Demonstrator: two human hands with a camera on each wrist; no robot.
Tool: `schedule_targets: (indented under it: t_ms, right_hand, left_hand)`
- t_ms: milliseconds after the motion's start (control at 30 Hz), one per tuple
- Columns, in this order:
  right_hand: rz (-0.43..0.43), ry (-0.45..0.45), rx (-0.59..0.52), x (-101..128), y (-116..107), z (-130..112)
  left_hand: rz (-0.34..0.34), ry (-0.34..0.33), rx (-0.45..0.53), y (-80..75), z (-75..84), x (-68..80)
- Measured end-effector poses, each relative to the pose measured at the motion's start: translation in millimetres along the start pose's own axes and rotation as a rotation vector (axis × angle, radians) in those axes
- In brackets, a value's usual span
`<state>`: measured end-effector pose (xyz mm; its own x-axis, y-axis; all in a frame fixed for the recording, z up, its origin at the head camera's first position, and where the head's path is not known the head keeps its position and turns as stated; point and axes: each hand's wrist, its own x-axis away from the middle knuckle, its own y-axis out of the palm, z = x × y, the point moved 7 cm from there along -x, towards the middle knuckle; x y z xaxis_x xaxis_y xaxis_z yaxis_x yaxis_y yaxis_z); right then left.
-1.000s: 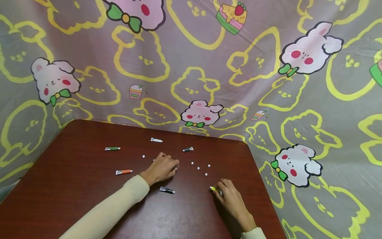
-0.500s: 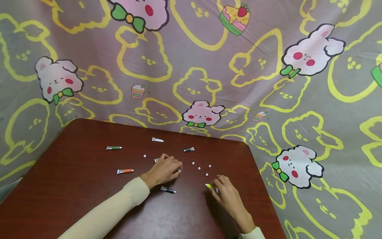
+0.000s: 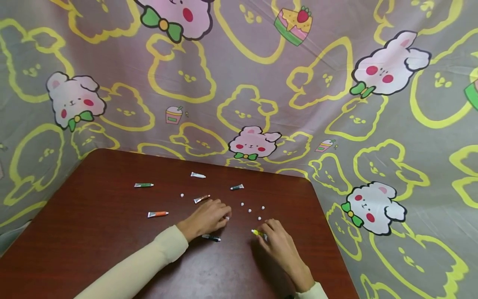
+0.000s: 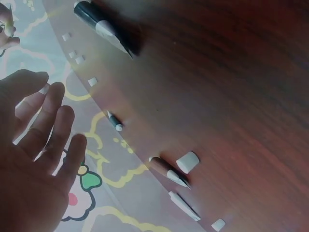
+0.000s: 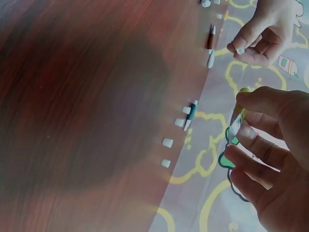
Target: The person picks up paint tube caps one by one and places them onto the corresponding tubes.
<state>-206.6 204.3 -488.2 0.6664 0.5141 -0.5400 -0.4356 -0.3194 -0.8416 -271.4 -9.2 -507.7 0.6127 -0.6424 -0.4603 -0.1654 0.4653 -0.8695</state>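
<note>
head view: what does the right hand point(image 3: 279, 245) grip?

a slim yellow tube with a flattened silver tail point(image 3: 257, 232), pinched above the glossy, dark red wood-grain table point(image 3: 224, 270).

and the left hand point(image 3: 209, 218)?

pinching a tiny white cylindrical cap point(image 5: 240, 51), apart from the tube.

best handling?

probably a light, steady hold; thin walls could dent.

behind?

creased grey rabbit-print cloth point(image 3: 209, 66).

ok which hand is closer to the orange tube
Left. The left hand is to the right of the orange tube, not touching it; the right hand is much farther right, beyond the left hand, holding the yellow tube.
</note>
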Motion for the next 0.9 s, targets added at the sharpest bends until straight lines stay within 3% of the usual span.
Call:
schedule_targets:
  t_ms: [900]
  right_hand:
    - [-0.03,0.014,-0.021,-13,8,-26]
  left_hand:
    - [-0.033,-0.007,0.095,-1.5,12.7,6.9]
